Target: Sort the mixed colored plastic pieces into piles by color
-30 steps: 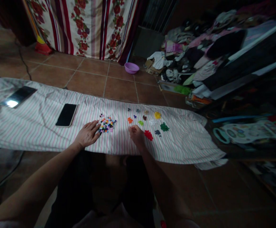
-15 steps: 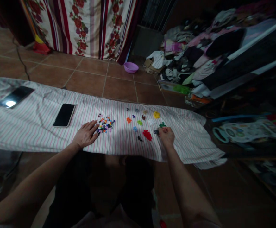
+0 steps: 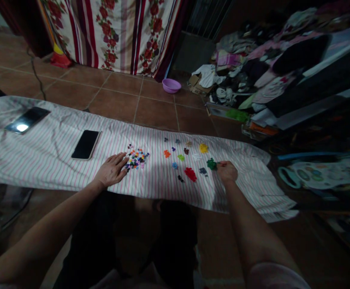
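My left hand lies flat with its fingers stretched out, at the left edge of a pile of mixed coloured small pieces. At the right edge of the green pieces is my right hand, its fingers pinched together; whatever is between them is too small to make out. Small heaps sorted by colour lie between the hands, among them red pieces, yellow pieces, dark grey pieces, orange pieces and white pieces.
A striped cloth covers the long work surface. On its left lie a black-screened phone and a dark, shiny flat device reflecting a light. Beyond are a purple basin on the tiled floor and heaped clothes.
My right hand has moved right, from beside the dark grey pieces to the right side of the green ones, and both heaps now show more fully. The left hand stays flat in place.
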{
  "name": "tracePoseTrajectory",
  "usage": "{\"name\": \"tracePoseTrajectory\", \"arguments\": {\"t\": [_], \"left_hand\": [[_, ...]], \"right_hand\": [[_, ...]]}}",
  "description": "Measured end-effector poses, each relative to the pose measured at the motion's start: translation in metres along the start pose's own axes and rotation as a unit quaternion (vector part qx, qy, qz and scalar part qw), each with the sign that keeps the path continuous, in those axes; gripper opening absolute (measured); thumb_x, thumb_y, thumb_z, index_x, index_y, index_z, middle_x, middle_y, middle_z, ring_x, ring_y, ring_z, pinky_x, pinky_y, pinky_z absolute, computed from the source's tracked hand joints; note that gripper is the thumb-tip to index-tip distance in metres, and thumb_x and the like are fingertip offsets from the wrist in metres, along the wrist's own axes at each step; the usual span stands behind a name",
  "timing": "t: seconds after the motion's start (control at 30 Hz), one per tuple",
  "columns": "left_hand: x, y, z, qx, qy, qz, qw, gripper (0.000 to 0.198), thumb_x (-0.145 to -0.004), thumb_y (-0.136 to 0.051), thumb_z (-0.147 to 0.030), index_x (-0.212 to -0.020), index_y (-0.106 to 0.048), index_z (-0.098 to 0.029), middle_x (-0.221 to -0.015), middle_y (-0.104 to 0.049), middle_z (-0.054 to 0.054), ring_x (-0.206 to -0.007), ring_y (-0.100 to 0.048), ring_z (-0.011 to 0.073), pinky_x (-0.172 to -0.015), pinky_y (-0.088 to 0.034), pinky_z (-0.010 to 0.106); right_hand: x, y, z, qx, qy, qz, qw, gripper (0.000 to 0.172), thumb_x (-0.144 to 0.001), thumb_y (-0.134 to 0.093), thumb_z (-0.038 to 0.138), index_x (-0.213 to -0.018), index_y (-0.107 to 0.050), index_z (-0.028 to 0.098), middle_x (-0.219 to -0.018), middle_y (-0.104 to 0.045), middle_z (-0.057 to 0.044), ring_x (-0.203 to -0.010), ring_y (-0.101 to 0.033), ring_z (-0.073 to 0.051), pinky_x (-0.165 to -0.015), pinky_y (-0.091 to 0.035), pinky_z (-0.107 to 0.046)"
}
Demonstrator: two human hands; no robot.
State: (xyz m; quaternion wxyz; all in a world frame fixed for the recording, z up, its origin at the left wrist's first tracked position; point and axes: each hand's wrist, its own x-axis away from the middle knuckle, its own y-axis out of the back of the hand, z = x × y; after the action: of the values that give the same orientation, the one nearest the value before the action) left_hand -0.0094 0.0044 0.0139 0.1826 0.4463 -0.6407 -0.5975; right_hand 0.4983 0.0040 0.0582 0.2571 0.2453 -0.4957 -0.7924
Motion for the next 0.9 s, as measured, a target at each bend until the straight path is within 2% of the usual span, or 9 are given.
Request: {"name": "tracePoseTrajectory", "arguments": {"t": [0.33,0.53,0.7,0.9], "left_hand": [[0.0,0.0,0.0,-0.009,0.0,0.013,1.0,0.049,-0.094,-0.039,-0.04,-0.135,-0.049,-0.015,-0.146,-0.045,0.017,-0.135,-0.042,0.0301,-0.11,-0.036,0.049],[0.0,0.001,0.0,-0.01,0.002,0.018,1.0,0.052,-0.093,-0.038,-0.041,-0.136,-0.048,-0.013,-0.147,-0.044,0.018,-0.136,-0.041,0.0306,-0.11,-0.036,0.049],[0.0,0.001,0.0,-0.003,0.003,0.013,1.0,0.055,-0.094,-0.038,-0.041,-0.139,-0.044,-0.009,-0.147,-0.044,0.02,-0.137,-0.04,0.0306,-0.111,-0.036,0.049],[0.001,-0.005,0.002,0.008,0.002,-0.004,1.0,0.059,-0.096,-0.037,-0.041,-0.146,-0.032,-0.011,-0.148,-0.043,0.018,-0.139,-0.039,0.0284,-0.112,-0.035,0.048]], "right_hand": [[0.003,-0.002,-0.003,-0.015,0.024,-0.013,1.0,0.019,-0.072,-0.053,0.019,-0.082,-0.07,0.016,-0.071,-0.065,-0.006,-0.069,-0.058,-0.02,-0.069,-0.045,-0.033],[0.024,-0.007,0.015,-0.064,0.078,-0.03,0.994,0.031,-0.075,-0.047,0.025,-0.093,-0.07,0.015,-0.081,-0.068,-0.008,-0.076,-0.059,-0.021,-0.076,-0.046,-0.033],[0.076,-0.02,0.055,-0.15,0.184,0.02,0.971,0.034,-0.08,-0.043,0.031,-0.095,-0.068,0.015,-0.084,-0.07,-0.008,-0.075,-0.061,-0.02,-0.077,-0.048,-0.032],[0.163,-0.042,0.111,-0.243,0.377,0.153,0.881,0.027,-0.086,-0.046,0.03,-0.094,-0.069,0.019,-0.092,-0.069,-0.007,-0.083,-0.063,-0.019,-0.076,-0.051,-0.03]]}}
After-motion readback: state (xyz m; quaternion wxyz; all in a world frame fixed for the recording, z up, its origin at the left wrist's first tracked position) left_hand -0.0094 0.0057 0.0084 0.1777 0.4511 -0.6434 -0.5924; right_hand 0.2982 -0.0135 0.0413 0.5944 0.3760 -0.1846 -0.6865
